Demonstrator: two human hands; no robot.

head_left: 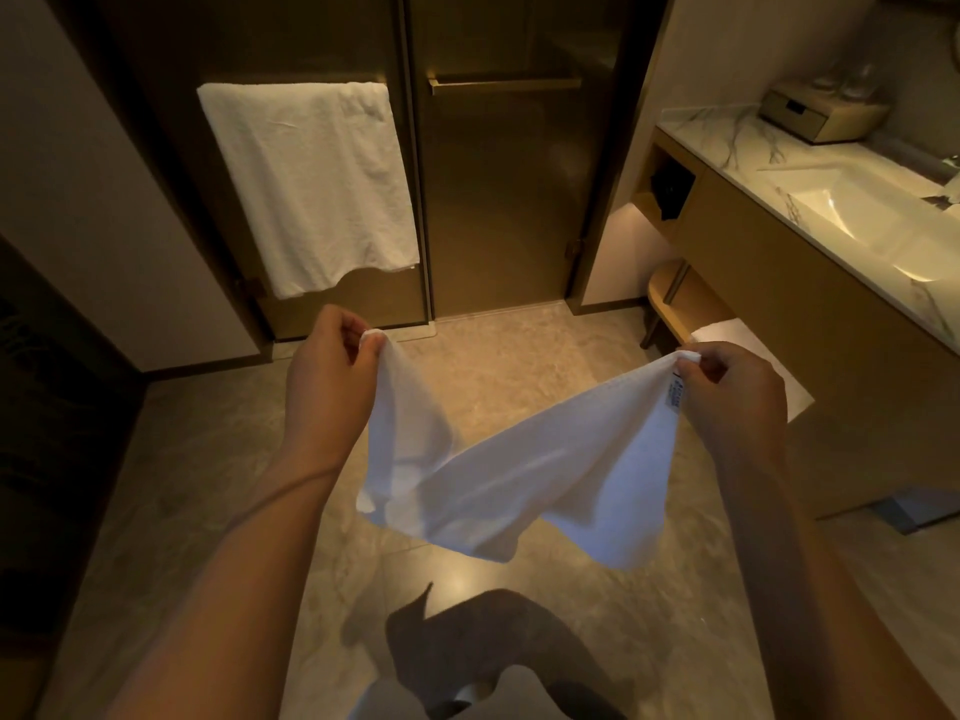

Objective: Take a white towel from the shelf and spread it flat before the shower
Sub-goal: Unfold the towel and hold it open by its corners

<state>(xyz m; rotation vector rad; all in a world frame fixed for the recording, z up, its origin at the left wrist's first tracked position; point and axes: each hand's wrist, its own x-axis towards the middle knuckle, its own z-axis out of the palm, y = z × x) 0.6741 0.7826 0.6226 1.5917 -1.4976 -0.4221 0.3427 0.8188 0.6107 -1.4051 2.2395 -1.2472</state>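
Midair above the bathroom floor (218, 459), hangs a white towel (519, 475), pinched at one corner by the left hand (332, 366) and at the neighbouring corner by the right hand (737, 397), both closed tight on bunched cloth. Held apart and raised, so as to open the fabric along its top edge; sags in the middle all the same, with the lower edge folded and curling, clear of the tiles. Shows a small sewn label (675, 394) just beside the right thumb. Faces the glass shower doors (498, 200), presumably to square the cloth with the threshold before lowering it. Leaves a second towel (311, 184) draped over the left door's rail, untouched, and another folded white cloth (748, 366) on the low shelf (670, 298) under the marble vanity (727, 142) at right. Appears well along: towel fetched, spreading not yet done, floor ahead bare.
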